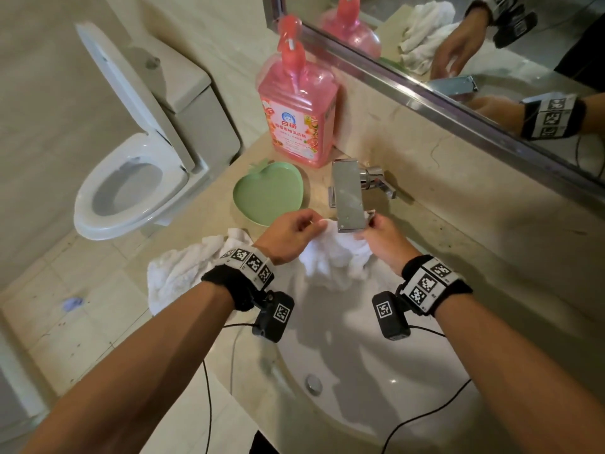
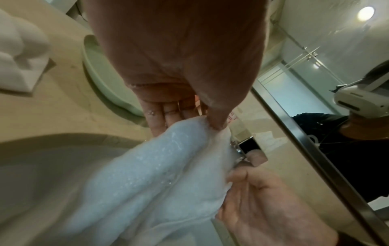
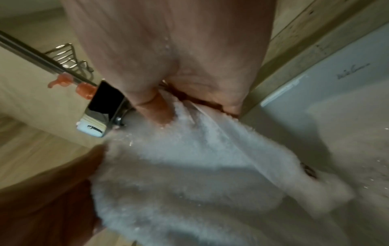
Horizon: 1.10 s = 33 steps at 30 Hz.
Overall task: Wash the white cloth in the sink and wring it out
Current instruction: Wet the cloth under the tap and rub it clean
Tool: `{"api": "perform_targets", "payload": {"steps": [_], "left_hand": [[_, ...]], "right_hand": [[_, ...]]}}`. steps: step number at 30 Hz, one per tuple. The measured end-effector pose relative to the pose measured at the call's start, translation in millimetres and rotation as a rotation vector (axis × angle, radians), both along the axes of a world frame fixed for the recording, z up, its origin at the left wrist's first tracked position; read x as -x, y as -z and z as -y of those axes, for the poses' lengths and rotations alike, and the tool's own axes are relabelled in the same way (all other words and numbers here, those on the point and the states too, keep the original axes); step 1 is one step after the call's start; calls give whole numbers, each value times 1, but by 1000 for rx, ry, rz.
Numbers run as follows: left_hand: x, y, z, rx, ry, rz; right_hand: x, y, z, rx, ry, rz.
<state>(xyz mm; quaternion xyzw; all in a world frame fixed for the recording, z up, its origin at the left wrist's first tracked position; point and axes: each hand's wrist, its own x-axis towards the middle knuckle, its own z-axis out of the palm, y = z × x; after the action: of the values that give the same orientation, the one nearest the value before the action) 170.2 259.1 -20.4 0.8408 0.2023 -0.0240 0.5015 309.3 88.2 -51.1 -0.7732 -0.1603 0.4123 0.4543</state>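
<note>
A wet white cloth (image 1: 334,257) hangs bunched under the chrome faucet spout (image 1: 348,198), over the white sink (image 1: 376,371). My left hand (image 1: 294,234) pinches its upper left edge between thumb and fingers. My right hand (image 1: 384,239) grips its upper right edge just beside the spout. In the left wrist view the cloth (image 2: 147,174) stretches from my left hand's thumb (image 2: 216,119) down to the right hand (image 2: 263,199). The right wrist view shows my right hand's thumb (image 3: 155,108) pressed into the wet cloth (image 3: 189,166) below the faucet (image 3: 101,113).
A second white cloth (image 1: 183,270) lies on the beige counter left of the sink. A green apple-shaped dish (image 1: 268,191) and a pink pump bottle (image 1: 298,116) stand behind it. A mirror (image 1: 491,60) runs along the back wall. A toilet (image 1: 131,185) sits to the left.
</note>
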Motion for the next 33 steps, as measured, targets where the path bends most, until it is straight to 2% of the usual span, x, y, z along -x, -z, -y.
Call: {"api": "perform_targets", "payload": {"steps": [6, 8, 11, 13, 16, 20, 24, 28, 31, 33], "left_hand": [[-9, 2, 3, 6, -6, -48], [-14, 7, 6, 25, -23, -89], [-24, 13, 8, 19, -33, -186], [-30, 16, 8, 42, -37, -253], [-34, 18, 11, 38, 9, -346], [-37, 27, 22, -11, 145, -402], [-39, 39, 32, -35, 93, -336], [-41, 36, 30, -43, 17, -215], [-40, 26, 25, 37, 28, -155], [-39, 22, 22, 26, 34, -120]], "right_hand": [[3, 2, 6, -6, -137, -123], [5, 7, 4, 19, -173, -56], [3, 16, 3, 95, -102, 85], [0, 17, 4, 107, -89, 94], [-1, 14, 9, 49, -105, 92], [-3, 8, 11, -56, -43, 95], [-8, 4, 15, -73, 65, 67], [-12, 1, 19, -93, 125, 50], [-15, 2, 24, 10, 4, 68], [-14, 3, 25, 108, -139, 158]]}}
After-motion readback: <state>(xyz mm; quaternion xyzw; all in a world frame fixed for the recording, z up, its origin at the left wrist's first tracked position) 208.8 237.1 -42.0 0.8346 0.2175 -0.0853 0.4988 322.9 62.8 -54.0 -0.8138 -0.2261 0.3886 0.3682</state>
